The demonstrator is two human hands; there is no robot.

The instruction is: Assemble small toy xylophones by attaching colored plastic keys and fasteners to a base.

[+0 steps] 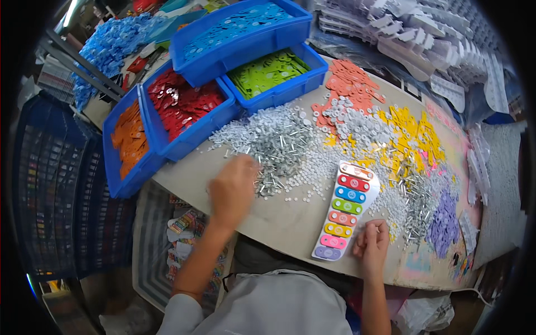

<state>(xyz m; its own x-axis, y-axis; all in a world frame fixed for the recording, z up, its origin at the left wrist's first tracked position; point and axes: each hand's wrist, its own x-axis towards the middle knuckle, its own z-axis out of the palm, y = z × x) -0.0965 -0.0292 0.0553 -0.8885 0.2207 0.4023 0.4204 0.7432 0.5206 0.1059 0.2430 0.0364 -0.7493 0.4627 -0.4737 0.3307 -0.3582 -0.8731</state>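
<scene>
A toy xylophone [344, 206] lies on the table in front of me, a white base carrying several bars in different colours with white round caps at their ends. Close by its lower right edge rests my right hand [373, 244], fingers curled in; whatever they may hold is hidden. My left hand [233, 187] is blurred at the near left edge of a heap of silver metal pins [282, 148], so its grip is unclear. White round caps [312, 170] are strewn between the pins and the xylophone.
Blue bins hold orange [129, 137], red [181, 106], green [268, 72] and blue bars [240, 28]. Loose salmon [349, 81], yellow [413, 134] and purple bars [445, 223] lie in piles. White plastic parts [424, 44] are stacked behind; a crate [178, 240] stands below left.
</scene>
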